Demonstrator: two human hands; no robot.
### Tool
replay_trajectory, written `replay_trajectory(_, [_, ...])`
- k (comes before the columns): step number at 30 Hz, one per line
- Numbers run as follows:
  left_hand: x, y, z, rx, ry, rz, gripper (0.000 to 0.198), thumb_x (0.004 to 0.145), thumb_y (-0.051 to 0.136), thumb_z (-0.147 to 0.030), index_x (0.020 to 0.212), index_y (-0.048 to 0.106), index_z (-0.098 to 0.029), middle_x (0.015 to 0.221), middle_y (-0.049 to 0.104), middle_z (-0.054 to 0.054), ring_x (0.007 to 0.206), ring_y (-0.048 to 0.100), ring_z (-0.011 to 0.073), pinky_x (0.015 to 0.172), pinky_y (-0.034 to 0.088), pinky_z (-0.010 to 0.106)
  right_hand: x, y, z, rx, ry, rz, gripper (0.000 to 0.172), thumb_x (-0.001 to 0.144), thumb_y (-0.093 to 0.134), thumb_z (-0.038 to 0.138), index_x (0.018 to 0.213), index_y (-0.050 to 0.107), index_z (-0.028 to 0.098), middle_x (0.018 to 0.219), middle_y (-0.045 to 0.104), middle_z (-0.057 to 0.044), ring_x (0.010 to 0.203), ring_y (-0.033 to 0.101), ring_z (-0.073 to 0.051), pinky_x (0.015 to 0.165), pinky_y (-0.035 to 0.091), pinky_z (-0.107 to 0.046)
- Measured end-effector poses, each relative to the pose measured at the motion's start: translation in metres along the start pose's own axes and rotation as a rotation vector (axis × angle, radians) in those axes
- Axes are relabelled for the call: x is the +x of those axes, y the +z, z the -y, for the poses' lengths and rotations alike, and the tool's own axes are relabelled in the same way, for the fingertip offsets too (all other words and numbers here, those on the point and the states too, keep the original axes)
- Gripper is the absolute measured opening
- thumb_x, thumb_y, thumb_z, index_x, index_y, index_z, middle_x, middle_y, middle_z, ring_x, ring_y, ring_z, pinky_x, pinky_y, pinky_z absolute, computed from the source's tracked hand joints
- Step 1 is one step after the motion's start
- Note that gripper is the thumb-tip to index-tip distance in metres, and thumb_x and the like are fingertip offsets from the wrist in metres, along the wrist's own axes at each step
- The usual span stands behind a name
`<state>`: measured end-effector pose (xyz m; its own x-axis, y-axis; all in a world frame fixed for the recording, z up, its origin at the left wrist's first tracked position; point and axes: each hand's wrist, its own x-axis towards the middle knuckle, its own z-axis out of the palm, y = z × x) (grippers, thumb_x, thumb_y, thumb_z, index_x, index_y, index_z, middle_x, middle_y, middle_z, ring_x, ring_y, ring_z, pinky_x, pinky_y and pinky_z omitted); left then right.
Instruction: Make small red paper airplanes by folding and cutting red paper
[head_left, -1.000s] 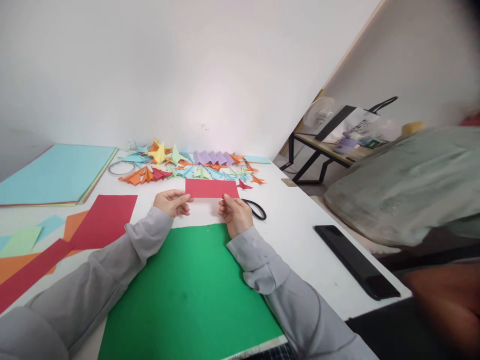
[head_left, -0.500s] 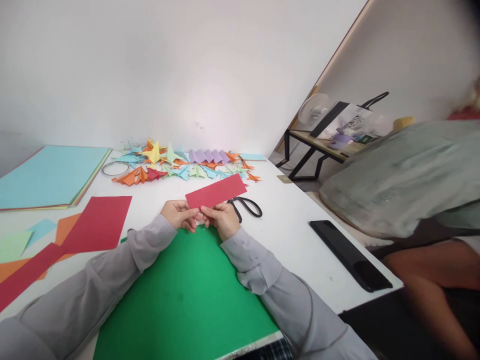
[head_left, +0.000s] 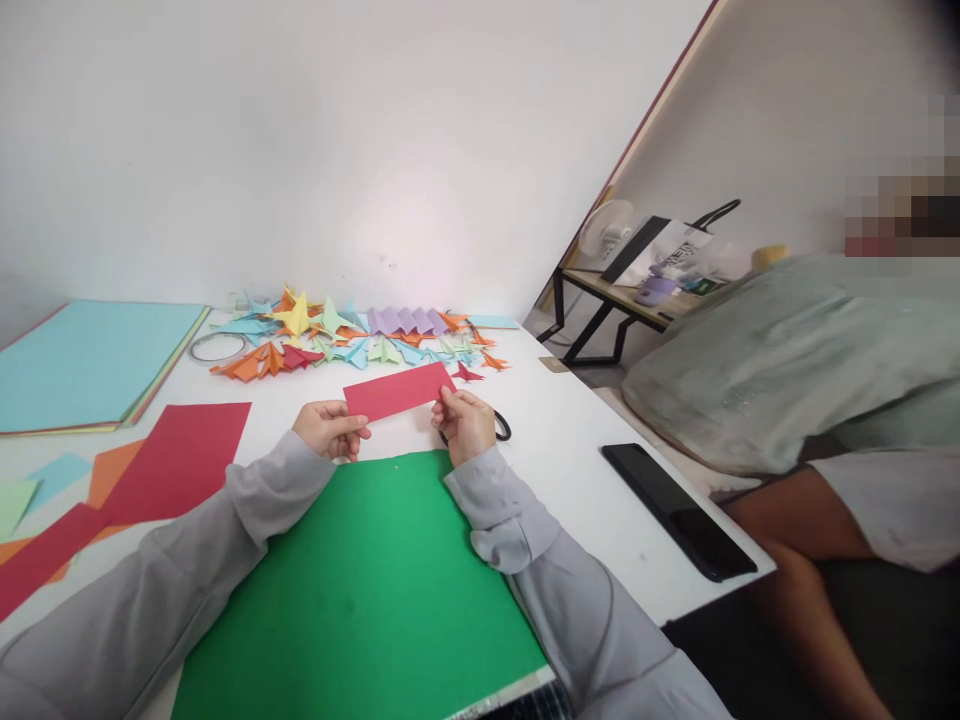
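Observation:
A red paper strip (head_left: 397, 393) is held up between my two hands, above the far edge of a green mat (head_left: 360, 580). My left hand (head_left: 330, 428) pinches its left end, thumb in front. At the other end, the lower right corner sits between the thumb and fingers of my right hand (head_left: 466, 420). Behind that hand, scissors show only part of a black handle (head_left: 503, 427); the remainder is hidden. A larger red sheet (head_left: 184, 462) lies left of my left sleeve, with a narrow red strip (head_left: 52, 555) overlapping its corner.
Folded paper shapes (head_left: 300, 318) in several colours lie along the wall, near a ring-shaped coil (head_left: 217, 346). Large coloured sheets (head_left: 97, 360) are stacked at far left. A black phone (head_left: 679, 512) rests near the right table edge. Beyond it sits another person (head_left: 780, 370).
My hands have moved apart along the red strip, from close together at its lower edge to its two ends. The view has shifted slightly, and more of the other person shows.

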<state>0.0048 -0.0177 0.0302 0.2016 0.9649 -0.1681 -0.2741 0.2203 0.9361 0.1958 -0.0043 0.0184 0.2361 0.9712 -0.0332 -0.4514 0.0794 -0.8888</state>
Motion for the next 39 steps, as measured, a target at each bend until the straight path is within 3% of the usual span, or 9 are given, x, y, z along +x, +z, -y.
replay_trajectory(5, [0.009, -0.005, 0.004, -0.105, 0.106, -0.130, 0.021, 0.047, 0.074, -0.019, 0.049, 0.055, -0.012, 0.043, 0.056, 0.001, 0.028, 0.045, 0.0095, 0.026, 0.038, 0.021, -0.003, 0.003, 0.000, -0.009, -0.001, 0.006, 0.020, 0.052, 0.069, 0.025, 0.050, 0.050, 0.017, 0.040, 0.051, 0.005, 0.034, 0.041, -0.005, 0.035, 0.034, -0.019])
replay_trajectory(11, [0.017, -0.013, 0.001, -0.215, 0.186, -0.305, 0.020, 0.054, 0.071, -0.020, 0.047, 0.054, -0.013, 0.042, 0.052, -0.001, 0.031, 0.042, 0.0059, 0.030, 0.037, 0.018, -0.010, 0.005, -0.002, -0.165, 0.156, 0.271, 0.020, 0.051, 0.070, 0.029, 0.048, 0.055, 0.016, 0.034, 0.048, 0.004, 0.027, 0.037, -0.006, 0.030, 0.027, -0.020])
replay_trajectory(16, [0.019, -0.017, -0.002, -0.197, 0.184, -0.372, 0.021, 0.058, 0.068, -0.015, 0.044, 0.052, -0.014, 0.039, 0.052, 0.000, 0.030, 0.041, 0.0067, 0.029, 0.036, 0.019, -0.010, 0.004, -0.004, -0.220, 0.095, 0.304, 0.028, 0.053, 0.071, 0.035, 0.045, 0.051, 0.017, 0.029, 0.042, 0.007, 0.024, 0.031, -0.005, 0.028, 0.018, -0.019])
replay_trajectory(20, [0.019, -0.019, -0.002, -0.219, 0.166, -0.346, 0.022, 0.059, 0.067, -0.014, 0.044, 0.051, -0.014, 0.040, 0.052, 0.000, 0.030, 0.042, 0.0072, 0.030, 0.037, 0.020, -0.008, 0.003, -0.005, -0.172, 0.053, 0.270, 0.038, 0.053, 0.073, 0.035, 0.041, 0.042, 0.019, 0.028, 0.039, 0.008, 0.024, 0.026, -0.003, 0.029, 0.018, -0.019])
replay_trajectory(25, [0.018, -0.018, -0.001, -0.289, 0.149, -0.287, 0.019, 0.053, 0.072, -0.019, 0.051, 0.055, -0.013, 0.044, 0.054, -0.002, 0.033, 0.043, 0.0050, 0.032, 0.037, 0.017, -0.009, 0.002, -0.010, -0.216, -0.030, 0.293, 0.041, 0.054, 0.074, 0.043, 0.045, 0.043, 0.018, 0.030, 0.041, 0.008, 0.026, 0.030, -0.003, 0.031, 0.020, -0.017])
replay_trajectory(30, [0.014, -0.010, 0.003, -0.153, 0.138, -0.179, 0.026, 0.048, 0.077, -0.027, 0.054, 0.057, -0.012, 0.047, 0.057, -0.001, 0.033, 0.045, 0.0060, 0.031, 0.039, 0.018, -0.020, 0.007, -0.015, -0.405, -0.058, 0.427, 0.039, 0.060, 0.070, 0.046, 0.048, 0.048, 0.017, 0.034, 0.046, 0.006, 0.029, 0.037, -0.005, 0.034, 0.026, -0.019])
replay_trajectory(32, [0.011, -0.005, 0.005, -0.085, 0.100, -0.123, 0.029, 0.047, 0.078, -0.031, 0.052, 0.056, -0.012, 0.044, 0.055, -0.001, 0.031, 0.045, 0.0069, 0.030, 0.039, 0.019, -0.026, 0.012, -0.015, -0.427, -0.069, 0.462, 0.039, 0.061, 0.070, 0.046, 0.047, 0.047, 0.018, 0.035, 0.046, 0.006, 0.031, 0.038, -0.005, 0.036, 0.029, -0.019])
replay_trajectory(37, [0.003, 0.010, 0.013, 0.012, -0.056, 0.113, 0.037, 0.048, 0.078, -0.041, 0.056, 0.057, -0.011, 0.047, 0.059, 0.002, 0.034, 0.052, 0.0110, 0.034, 0.047, 0.025, -0.035, 0.022, -0.016, -0.347, -0.126, 0.378, 0.039, 0.061, 0.067, 0.049, 0.050, 0.046, 0.018, 0.044, 0.053, 0.005, 0.039, 0.045, -0.007, 0.042, 0.037, -0.021])
replay_trajectory(39, [0.002, 0.015, 0.016, 0.032, -0.100, 0.157, 0.040, 0.049, 0.077, -0.044, 0.057, 0.057, -0.010, 0.048, 0.060, 0.003, 0.034, 0.052, 0.0114, 0.035, 0.047, 0.026, -0.035, 0.022, -0.018, -0.331, -0.098, 0.377, 0.038, 0.061, 0.067, 0.048, 0.051, 0.047, 0.018, 0.044, 0.053, 0.004, 0.039, 0.046, -0.008, 0.041, 0.037, -0.022])
